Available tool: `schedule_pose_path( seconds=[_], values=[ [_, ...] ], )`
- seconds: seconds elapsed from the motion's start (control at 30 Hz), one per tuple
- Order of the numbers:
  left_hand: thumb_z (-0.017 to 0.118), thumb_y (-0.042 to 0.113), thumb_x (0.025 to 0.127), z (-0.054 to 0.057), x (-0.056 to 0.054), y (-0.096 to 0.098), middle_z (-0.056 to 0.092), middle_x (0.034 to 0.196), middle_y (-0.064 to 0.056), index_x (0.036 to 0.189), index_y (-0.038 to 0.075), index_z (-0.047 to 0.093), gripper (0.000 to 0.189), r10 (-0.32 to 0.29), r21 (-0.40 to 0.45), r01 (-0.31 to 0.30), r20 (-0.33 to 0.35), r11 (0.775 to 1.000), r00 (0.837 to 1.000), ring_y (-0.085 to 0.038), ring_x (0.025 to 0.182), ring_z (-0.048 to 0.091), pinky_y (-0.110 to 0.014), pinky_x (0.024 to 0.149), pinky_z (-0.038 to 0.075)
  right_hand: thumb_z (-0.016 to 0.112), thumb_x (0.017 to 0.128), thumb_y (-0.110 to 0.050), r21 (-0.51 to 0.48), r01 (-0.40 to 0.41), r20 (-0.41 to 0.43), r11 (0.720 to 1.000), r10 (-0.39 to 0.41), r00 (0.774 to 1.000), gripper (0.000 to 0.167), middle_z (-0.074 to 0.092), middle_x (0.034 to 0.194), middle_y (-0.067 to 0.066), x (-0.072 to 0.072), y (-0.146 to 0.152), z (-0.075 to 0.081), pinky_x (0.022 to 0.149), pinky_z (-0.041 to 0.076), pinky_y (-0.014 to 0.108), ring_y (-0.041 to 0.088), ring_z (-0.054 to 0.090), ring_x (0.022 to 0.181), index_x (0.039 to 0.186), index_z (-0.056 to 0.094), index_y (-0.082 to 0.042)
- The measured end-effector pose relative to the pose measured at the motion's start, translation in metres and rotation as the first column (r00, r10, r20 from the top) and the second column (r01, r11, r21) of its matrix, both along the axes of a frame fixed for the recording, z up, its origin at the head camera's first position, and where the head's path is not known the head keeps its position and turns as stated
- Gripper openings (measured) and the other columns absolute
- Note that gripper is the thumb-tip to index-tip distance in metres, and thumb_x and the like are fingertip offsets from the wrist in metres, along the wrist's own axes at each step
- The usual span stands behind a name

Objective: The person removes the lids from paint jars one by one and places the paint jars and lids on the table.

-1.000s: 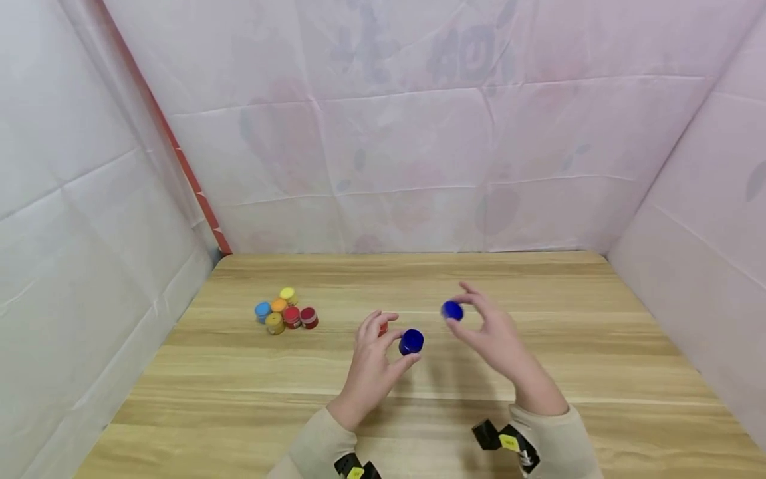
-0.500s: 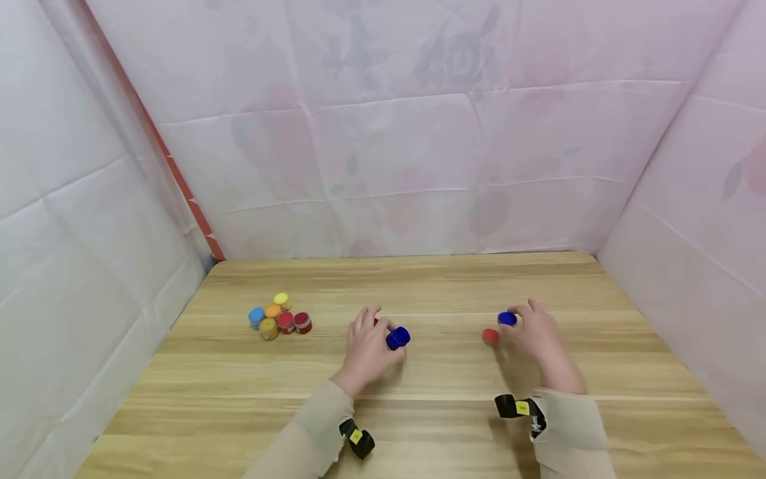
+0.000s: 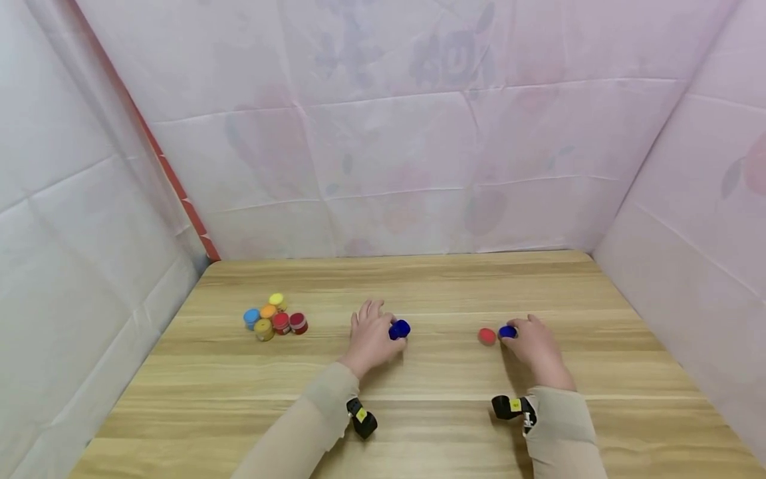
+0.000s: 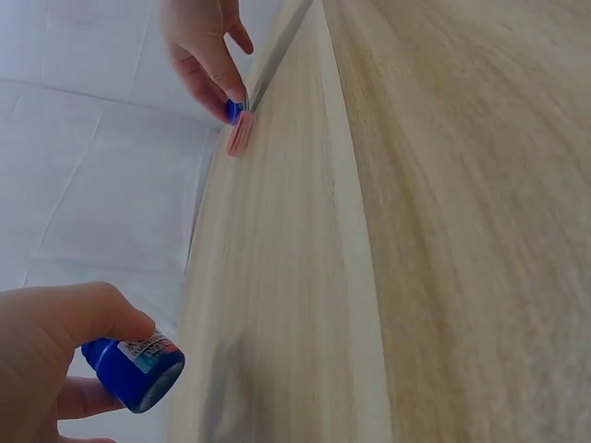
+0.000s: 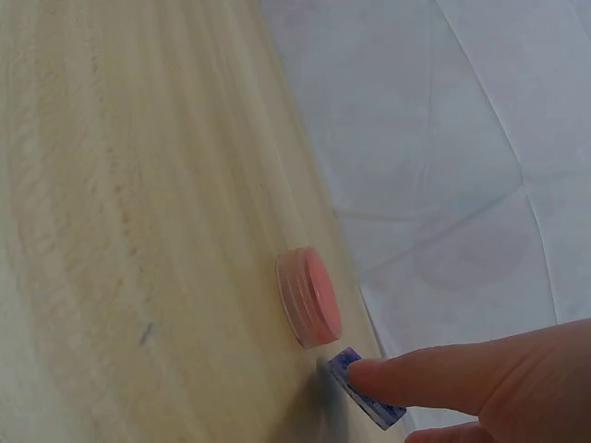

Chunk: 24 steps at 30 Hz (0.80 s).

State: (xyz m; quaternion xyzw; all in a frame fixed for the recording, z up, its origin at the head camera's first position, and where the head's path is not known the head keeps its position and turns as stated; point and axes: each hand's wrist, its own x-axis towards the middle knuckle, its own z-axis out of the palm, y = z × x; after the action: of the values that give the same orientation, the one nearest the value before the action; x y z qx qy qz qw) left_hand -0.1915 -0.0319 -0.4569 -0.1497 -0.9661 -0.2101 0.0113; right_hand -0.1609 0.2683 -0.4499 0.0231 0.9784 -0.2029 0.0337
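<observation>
Blue jar (image 3: 399,328) gripped in left hand (image 3: 371,336), right hand (image 3: 535,344) pinching blue lid (image 3: 507,331) on table (image 3: 431,406), red lid (image 3: 487,336) just beside.

You wear a long-sleeved beige top; both sleeves (image 3: 311,412) reach the wrists with soft, slightly bunched cuffs. A small black device sits strapped at each wrist: left wrist unit (image 3: 362,420) black with a yellow label, right wrist unit (image 3: 510,406) black with a yellow label and a pale strap. Left hand (image 3: 370,338) and right hand (image 3: 537,347) are bare: no gloves, rings or watches visible.
</observation>
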Motion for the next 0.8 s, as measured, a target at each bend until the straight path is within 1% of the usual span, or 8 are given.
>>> schedule_pose_path(
  seconds=[0.07, 0.13, 0.37, 0.47, 0.6, 0.73, 0.8],
  values=[
    [0.069, 0.038, 0.077, 0.000, 0.000, 0.000, 0.035, 0.143, -0.015, 0.106, 0.012, 0.066, 0.040, 0.004, 0.000, -0.004, 0.006, 1.000, 1.000, -0.038, 0.135, 0.020, -0.063, 0.103, 0.015, 0.061, 0.088, -0.016, 0.002, -0.003, -0.003, 1.000, 0.003, 1.000, 0.040, 0.032, 0.129, 0.045, 0.001, 0.000, -0.001, 0.091, 0.031, 0.066, 0.061, 0.033, 0.114, 0.116, 0.055, 0.012],
    [0.070, 0.038, 0.077, 0.000, -0.001, -0.001, 0.036, 0.142, -0.015, 0.106, 0.012, 0.067, 0.039, 0.010, 0.003, -0.010, 0.007, 1.000, 1.000, -0.038, 0.134, 0.020, -0.063, 0.103, 0.015, 0.061, 0.087, -0.016, 0.005, -0.006, -0.004, 1.000, 0.006, 1.000, 0.040, 0.033, 0.128, 0.044, 0.001, -0.001, -0.002, 0.091, 0.031, 0.065, 0.061, 0.034, 0.114, 0.116, 0.056, 0.011],
    [0.074, 0.040, 0.076, -0.005, -0.003, -0.010, 0.038, 0.141, -0.016, 0.096, 0.013, 0.069, 0.033, 0.036, 0.016, -0.036, 0.000, 0.999, 0.999, -0.039, 0.134, 0.021, -0.064, 0.103, 0.013, 0.061, 0.088, -0.016, -0.012, -0.008, 0.016, 1.000, 0.008, 1.000, 0.040, 0.034, 0.128, 0.044, -0.001, -0.005, -0.002, 0.092, 0.032, 0.064, 0.060, 0.035, 0.114, 0.115, 0.056, 0.012],
    [0.073, 0.042, 0.076, -0.007, -0.004, -0.014, 0.039, 0.141, -0.015, 0.093, 0.012, 0.069, 0.034, 0.050, -0.023, -0.051, -0.020, 0.998, 0.999, -0.038, 0.134, 0.021, -0.063, 0.103, 0.014, 0.061, 0.088, -0.016, -0.018, -0.015, 0.025, 1.000, 0.016, 1.000, 0.039, 0.035, 0.127, 0.044, -0.002, -0.007, -0.002, 0.092, 0.033, 0.063, 0.059, 0.036, 0.114, 0.115, 0.056, 0.012],
    [0.074, 0.043, 0.075, -0.008, -0.006, -0.016, 0.041, 0.139, -0.014, 0.090, 0.012, 0.070, 0.035, 0.066, -0.085, -0.070, -0.041, 0.994, 0.997, -0.038, 0.134, 0.023, -0.063, 0.103, 0.016, 0.062, 0.088, -0.015, -0.035, -0.019, 0.042, 0.999, 0.021, 0.999, 0.039, 0.045, 0.118, 0.039, -0.004, -0.007, -0.002, 0.087, 0.039, 0.060, 0.054, 0.046, 0.106, 0.114, 0.056, 0.013],
    [0.073, 0.045, 0.075, -0.007, -0.007, -0.013, 0.042, 0.139, -0.015, 0.093, 0.010, 0.071, 0.039, 0.042, -0.113, -0.046, -0.034, 0.993, 0.999, -0.039, 0.133, 0.024, -0.064, 0.102, 0.017, 0.062, 0.087, -0.013, -0.065, -0.017, 0.048, 0.998, 0.020, 0.999, 0.039, 0.049, 0.109, 0.034, -0.003, -0.002, -0.002, 0.083, 0.041, 0.058, 0.048, 0.051, 0.099, 0.114, 0.055, 0.014],
    [0.072, 0.046, 0.076, -0.007, -0.007, -0.012, 0.041, 0.139, -0.015, 0.096, 0.010, 0.071, 0.041, 0.026, -0.129, -0.029, -0.024, 0.991, 0.999, -0.039, 0.134, 0.024, -0.064, 0.102, 0.017, 0.062, 0.087, -0.013, -0.068, -0.017, 0.050, 0.998, 0.020, 0.999, 0.040, 0.047, 0.113, 0.037, -0.002, 0.001, -0.001, 0.085, 0.040, 0.059, 0.050, 0.048, 0.102, 0.115, 0.054, 0.014]
  ],
)
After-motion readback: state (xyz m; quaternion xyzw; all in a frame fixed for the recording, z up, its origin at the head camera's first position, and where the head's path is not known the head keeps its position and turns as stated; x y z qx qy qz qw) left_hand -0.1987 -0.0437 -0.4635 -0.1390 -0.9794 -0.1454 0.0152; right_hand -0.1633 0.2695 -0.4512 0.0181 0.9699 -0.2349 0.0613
